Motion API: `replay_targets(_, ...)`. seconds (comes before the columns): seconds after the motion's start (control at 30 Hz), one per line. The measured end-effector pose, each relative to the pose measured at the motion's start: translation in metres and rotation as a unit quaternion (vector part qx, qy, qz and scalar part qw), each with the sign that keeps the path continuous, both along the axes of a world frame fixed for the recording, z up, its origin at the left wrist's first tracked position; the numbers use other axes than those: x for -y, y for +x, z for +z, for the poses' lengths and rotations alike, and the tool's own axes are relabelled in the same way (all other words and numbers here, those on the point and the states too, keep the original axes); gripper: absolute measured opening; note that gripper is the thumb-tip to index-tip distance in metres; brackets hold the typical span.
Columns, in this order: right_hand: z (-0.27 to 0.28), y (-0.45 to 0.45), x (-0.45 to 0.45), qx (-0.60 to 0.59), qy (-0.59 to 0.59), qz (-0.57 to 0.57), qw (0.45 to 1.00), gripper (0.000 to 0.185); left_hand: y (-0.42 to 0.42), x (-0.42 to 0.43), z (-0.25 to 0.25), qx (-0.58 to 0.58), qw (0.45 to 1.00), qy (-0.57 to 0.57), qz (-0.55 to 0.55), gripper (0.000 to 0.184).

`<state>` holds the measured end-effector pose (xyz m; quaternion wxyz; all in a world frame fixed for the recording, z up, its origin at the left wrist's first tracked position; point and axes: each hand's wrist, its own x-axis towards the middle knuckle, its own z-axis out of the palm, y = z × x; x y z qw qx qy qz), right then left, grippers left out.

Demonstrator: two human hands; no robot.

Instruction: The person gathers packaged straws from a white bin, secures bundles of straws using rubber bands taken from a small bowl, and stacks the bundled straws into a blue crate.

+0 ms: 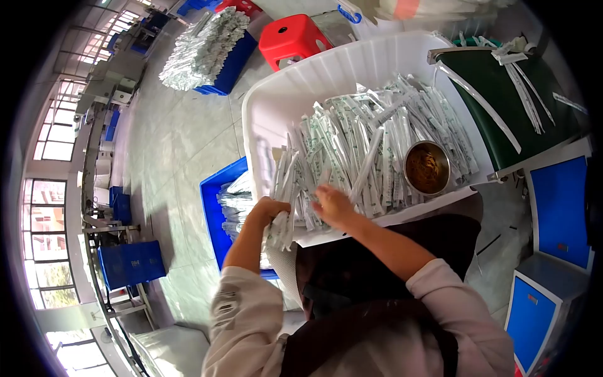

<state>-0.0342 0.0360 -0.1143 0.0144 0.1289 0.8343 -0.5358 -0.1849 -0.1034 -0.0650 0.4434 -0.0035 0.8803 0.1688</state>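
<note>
My left hand (269,212) is closed around a bundle of long, thin packets (282,231) in white, clear wrapping, at the near left edge of a white plastic tub (264,103). Just right of it, my right hand (335,207) hovers over the tub's near side, slightly blurred, fingers apart and holding nothing I can see. Many similar packets with green print (352,144) lie heaped in the tub, most of them pointing away from me. A round metal bowl (427,168) with something brown inside rests on the heap at the right.
Left of the tub, a blue crate (210,191) holds more packets. A red stool (292,39) stands beyond, near another blue crate (232,69) piled with packets. At the right, a green conveyor belt (483,103) carries loose strips, with blue-doored cabinets (534,314) below.
</note>
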Motion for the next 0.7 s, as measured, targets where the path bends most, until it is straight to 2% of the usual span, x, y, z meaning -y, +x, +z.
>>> replay_targets(0.07, 0.000, -0.017, 0.027, 0.181, -0.127, 0.020, 0.975, 0.052, 0.011, 0.017, 0.022, 0.028, 0.999, 0.032, 0.021, 0.048)
replay_targets(0.1, 0.000, -0.019, 0.038, 0.175, -0.124, 0.021, 0.976, 0.052, 0.017, 0.023, 0.036, 0.056, 0.993, 0.054, 0.084, 0.043)
replay_targets(0.13, 0.001, -0.019, 0.049, 0.184, -0.337, -0.050, 0.922, 0.061, 0.023, 0.029, 0.049, 0.083, 0.983, 0.074, 0.145, 0.038)
replay_targets(0.17, 0.001, -0.021, 0.059, 0.184, -0.534, -0.116, 0.817, 0.071, 0.032, 0.034, 0.059, 0.078, 0.984, 0.073, 0.144, 0.038)
replay_targets(0.2, 0.003, -0.025, 0.066, 0.181, -0.536, -0.112, 0.817, 0.071, 0.045, 0.042, 0.066, 0.096, 0.970, 0.119, 0.187, 0.035)
replay_targets(0.27, 0.009, -0.035, 0.073, 0.048, -0.700, -0.027, 0.712, 0.079, 0.081, 0.047, 0.086, 0.098, 0.946, 0.201, 0.234, 0.031)
replay_targets(0.3, 0.022, -0.038, 0.067, 0.046, -0.696, -0.026, 0.716, 0.079, 0.103, 0.045, 0.091, 0.083, 0.937, 0.240, 0.239, 0.030)
replay_targets(0.37, 0.063, -0.035, 0.052, -0.014, -0.674, -0.022, 0.739, 0.076, 0.132, 0.064, 0.059, 0.119, 0.883, 0.384, 0.243, 0.034)
replay_targets(0.43, 0.068, -0.029, 0.048, -0.026, -0.672, -0.022, 0.739, 0.078, 0.162, 0.060, 0.061, 0.157, 0.840, 0.438, 0.280, 0.042)
replay_targets(0.5, 0.071, -0.020, 0.039, -0.062, -0.578, 0.057, 0.812, 0.083, 0.178, 0.059, 0.061, 0.224, 0.804, 0.481, 0.269, 0.052)
replay_targets(0.53, 0.084, -0.010, 0.036, -0.064, -0.558, 0.075, 0.824, 0.091, 0.175, 0.062, 0.049, 0.244, 0.792, 0.508, 0.233, 0.058)
replay_targets(0.57, 0.088, -0.004, 0.038, -0.059, -0.553, 0.079, 0.828, 0.091, 0.175, 0.067, 0.038, 0.272, 0.739, 0.573, 0.229, 0.065)
replay_targets(0.63, 0.096, 0.010, 0.044, -0.098, -0.526, 0.075, 0.842, 0.096, 0.169, 0.066, 0.024, 0.280, 0.679, 0.617, 0.282, 0.068)
replay_targets(0.67, 0.102, 0.015, 0.044, -0.111, -0.516, 0.064, 0.847, 0.101, 0.169, 0.063, 0.016, 0.267, 0.691, 0.620, 0.259, 0.070)
replay_targets(0.7, 0.108, 0.017, 0.040, -0.109, -0.511, 0.067, 0.850, 0.101, 0.173, 0.049, 0.029, 0.273, 0.697, 0.621, 0.233, 0.067)
